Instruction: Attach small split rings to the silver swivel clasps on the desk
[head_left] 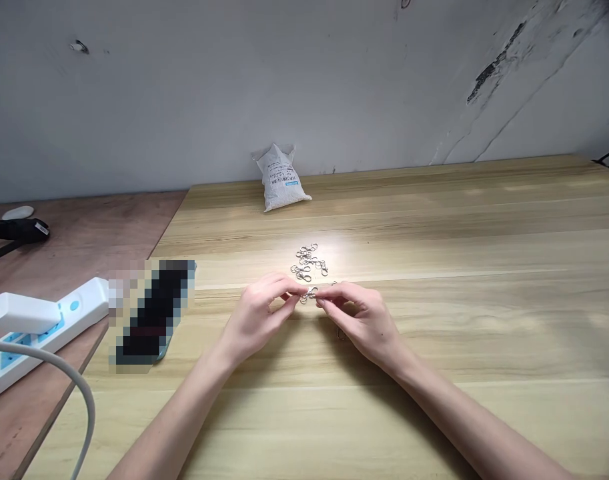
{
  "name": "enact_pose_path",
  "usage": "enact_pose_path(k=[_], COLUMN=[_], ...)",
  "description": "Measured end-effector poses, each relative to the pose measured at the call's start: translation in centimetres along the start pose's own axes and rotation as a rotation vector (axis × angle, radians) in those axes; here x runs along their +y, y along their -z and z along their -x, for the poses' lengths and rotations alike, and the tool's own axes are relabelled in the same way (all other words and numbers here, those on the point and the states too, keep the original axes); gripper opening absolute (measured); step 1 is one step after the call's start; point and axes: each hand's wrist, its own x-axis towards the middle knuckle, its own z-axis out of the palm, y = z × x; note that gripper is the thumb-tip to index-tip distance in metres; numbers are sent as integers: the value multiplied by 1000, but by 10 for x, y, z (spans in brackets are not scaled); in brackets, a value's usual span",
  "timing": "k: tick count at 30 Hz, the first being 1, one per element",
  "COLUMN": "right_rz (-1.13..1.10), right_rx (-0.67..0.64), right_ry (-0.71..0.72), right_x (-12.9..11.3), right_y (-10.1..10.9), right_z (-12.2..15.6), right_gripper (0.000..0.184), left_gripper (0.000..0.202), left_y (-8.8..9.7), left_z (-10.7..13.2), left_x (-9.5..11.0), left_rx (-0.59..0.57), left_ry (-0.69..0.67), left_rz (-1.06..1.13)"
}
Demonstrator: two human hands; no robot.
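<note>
Between my two hands is a small silvery metal clasp with a ring [309,294], like a keychain clasp. My left hand [265,308] pinches its left side between thumb and forefinger. From the right, my right hand [359,313] pinches its other end the same way. Just beyond my fingertips lies a loose cluster of several similar metal clasps with rings [308,261]. Another metal ring [341,333] shows partly under my right hand, most of it hidden.
A white plastic packet with a printed label [283,180] stands at the table's back edge by the wall. A phone [157,313], blurred out, lies left. Farther left are a white power strip [84,308], a grey cable [87,393] and a black device [21,231] on a brown surface.
</note>
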Motion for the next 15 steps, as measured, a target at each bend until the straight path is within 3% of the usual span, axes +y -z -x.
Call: enact_pose_path(k=[15], right_rz=[46], right_rx=[5], right_ry=[63], right_x=[0], right_y=[0], right_z=[-2], right_gripper=[14], left_gripper=[6], left_y=[-5], left_z=[0], left_x=[-1], left_rx=[87], left_ry=[64], left_rz=[-33])
